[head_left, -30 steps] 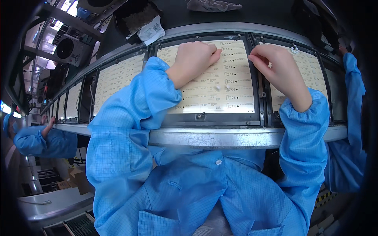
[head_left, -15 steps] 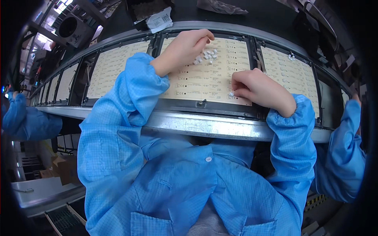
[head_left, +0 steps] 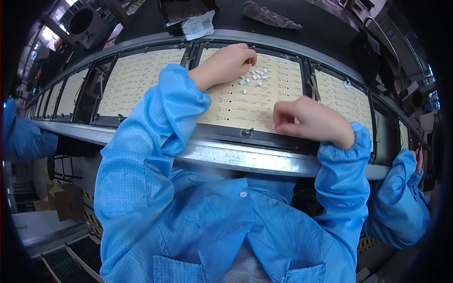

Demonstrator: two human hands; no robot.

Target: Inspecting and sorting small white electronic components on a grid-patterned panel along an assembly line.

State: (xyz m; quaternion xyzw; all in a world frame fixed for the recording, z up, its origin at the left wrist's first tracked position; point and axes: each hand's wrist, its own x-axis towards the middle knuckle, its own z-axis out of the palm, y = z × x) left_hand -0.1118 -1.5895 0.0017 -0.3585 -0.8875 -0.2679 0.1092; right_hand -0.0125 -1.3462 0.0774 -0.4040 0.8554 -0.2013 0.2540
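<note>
A cream printed panel [head_left: 240, 113] lies in the dark frame before me. On its upper middle is a loose group of small white block-shaped pieces [head_left: 257, 75], one of them set a little apart. My left hand [head_left: 225, 66] is over the panel's upper left, beside that group, with its fingers closed together and their tips partly hidden. My right hand [head_left: 314, 120] is at the lower right corner, thumb and forefinger curled towards each other. A small white piece shows just beside those fingertips. Motion blurs this hand, and whatever lies between its fingers is hidden.
A metal rail [head_left: 245, 158] runs along the near edge. Similar panels sit left [head_left: 137, 85] and right [head_left: 347, 106], the right one with a few white pieces [head_left: 347, 83]. Behind are a white labelled bag [head_left: 198, 26] and crumpled packaging [head_left: 269, 16]. Blue-sleeved people [head_left: 398, 203] flank me.
The view has shifted, so the panel appears lower. My left hand has drawn slightly away from the white pieces, uncovering more of them. My right hand stays by the lower right corner, now blurred.
</note>
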